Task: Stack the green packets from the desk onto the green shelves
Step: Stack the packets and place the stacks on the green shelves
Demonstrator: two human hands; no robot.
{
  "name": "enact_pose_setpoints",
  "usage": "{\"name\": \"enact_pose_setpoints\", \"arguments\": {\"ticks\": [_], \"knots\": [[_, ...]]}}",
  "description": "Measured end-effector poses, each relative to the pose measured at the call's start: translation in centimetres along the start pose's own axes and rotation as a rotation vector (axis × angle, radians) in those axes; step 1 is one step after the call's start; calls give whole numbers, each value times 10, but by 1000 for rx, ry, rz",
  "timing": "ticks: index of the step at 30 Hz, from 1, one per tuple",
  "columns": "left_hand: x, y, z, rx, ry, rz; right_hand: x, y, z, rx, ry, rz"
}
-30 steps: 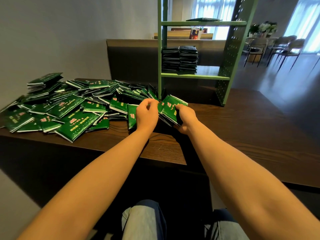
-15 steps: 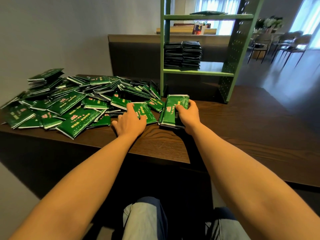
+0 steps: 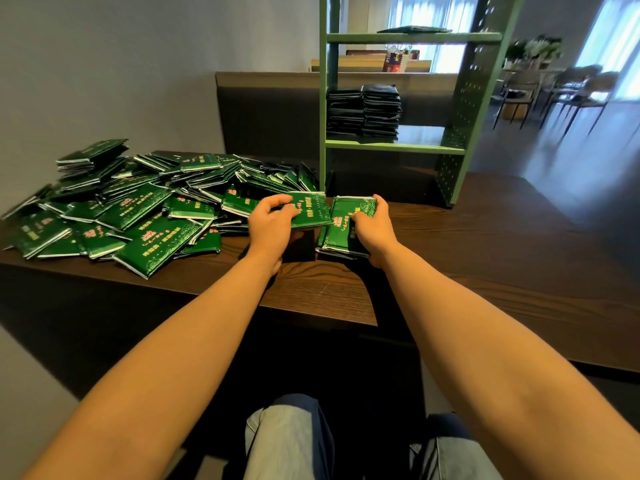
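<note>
The flat, glossy green foil packet (image 3: 308,211) that lay on the desk under a flat palm half a second ago is now lifted. The left hand (image 3: 272,221) pinches it, fingers curled over its upper face, and holds it tilted just beside the small bundle of matching green packets (image 3: 341,230). That bundle has stayed put on the dark wood-grain desk (image 3: 467,271), gripped by the right hand (image 3: 372,226) with fingers wrapped over its far edge. I judge the gathering step is under way: one more packet is about to join the bundle before any trip to the shelves. Left of both hands sprawls the loose heap of green packets (image 3: 131,213), so most of the job remains. Behind stands the green metal shelf unit (image 3: 394,147), with two dark stacks (image 3: 363,110) on its middle board. The packets carry pink and pale characters inside a cloud-pattern border. These are too blurred to read, and no brand is legible.
</note>
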State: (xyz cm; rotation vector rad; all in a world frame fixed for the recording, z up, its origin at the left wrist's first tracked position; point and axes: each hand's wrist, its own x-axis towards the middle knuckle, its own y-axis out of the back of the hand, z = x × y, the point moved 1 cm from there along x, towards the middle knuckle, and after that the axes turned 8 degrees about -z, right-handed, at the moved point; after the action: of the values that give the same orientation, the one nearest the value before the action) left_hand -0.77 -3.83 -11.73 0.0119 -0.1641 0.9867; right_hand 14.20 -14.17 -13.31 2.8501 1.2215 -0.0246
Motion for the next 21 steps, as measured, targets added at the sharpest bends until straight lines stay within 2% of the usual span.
{"name": "enact_pose_setpoints", "arguments": {"ticks": [4,8,13,17,19,21], "knots": [[-6,-21,-4,125,-85,-129,1,2,-3,57,-50,-1],[-6,-36,-16,324,-143,-188,-4,7,-9,299,-184,-61],[1,-51,-19,382,-174,-220,5,10,-6,232,-120,-77],[18,-44,-17,427,-114,-60,13,19,-5,203,-53,40],[27,-38,-17,596,-63,-4,18,23,-4,159,-22,76],[35,-38,-19,846,-16,-17,21,24,-2,150,-15,88]]}}
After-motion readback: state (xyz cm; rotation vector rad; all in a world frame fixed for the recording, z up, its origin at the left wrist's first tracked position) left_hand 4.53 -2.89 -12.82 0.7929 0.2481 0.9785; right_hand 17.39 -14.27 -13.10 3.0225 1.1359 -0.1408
